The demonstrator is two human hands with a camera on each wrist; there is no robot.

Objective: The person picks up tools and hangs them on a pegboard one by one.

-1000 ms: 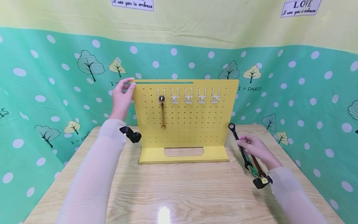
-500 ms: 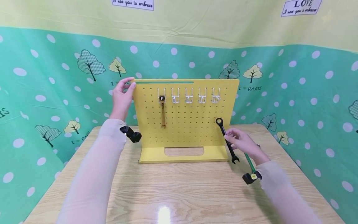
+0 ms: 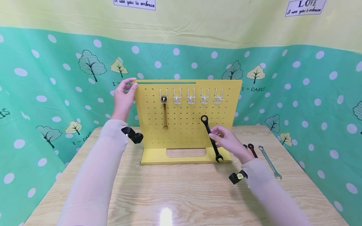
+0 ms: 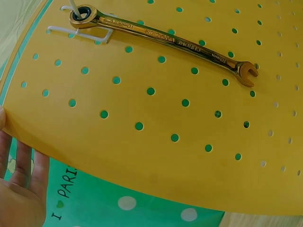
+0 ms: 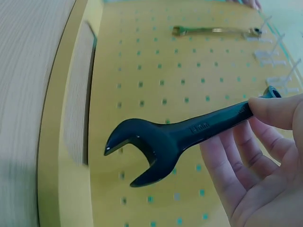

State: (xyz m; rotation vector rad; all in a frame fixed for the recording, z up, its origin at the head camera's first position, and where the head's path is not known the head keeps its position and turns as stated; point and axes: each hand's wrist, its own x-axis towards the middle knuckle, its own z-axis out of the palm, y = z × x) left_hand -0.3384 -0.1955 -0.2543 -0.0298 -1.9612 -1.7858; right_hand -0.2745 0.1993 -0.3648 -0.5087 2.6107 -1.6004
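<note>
My left hand (image 3: pixel 124 97) grips the upper left corner of the yellow pegboard (image 3: pixel 186 131), thumb in front and fingers behind. In my right hand (image 3: pixel 226 141) a black combination wrench (image 3: pixel 212 139) is pinched between thumb and fingers. Its ring end points up and left, its open end down, in front of the board's lower right part. A gold combination wrench (image 4: pixel 165 40) hangs by its ring end on the leftmost white hook. Several white wire hooks (image 3: pixel 191 97) in the same row to its right hold nothing.
On the table (image 3: pixel 181 191), right of the board, lie a silvery-green wrench (image 3: pixel 270 161) and a dark red wrench (image 3: pixel 252 149), partly hidden by my right forearm. Another dark ring end (image 3: pixel 245 146) shows beside them. A patterned green curtain (image 3: pixel 305 94) closes off the back and sides.
My right hand has lifted the black wrench from beside the other wrenches and carried it left and slightly up, in front of the board. The left hand has stayed in place.
</note>
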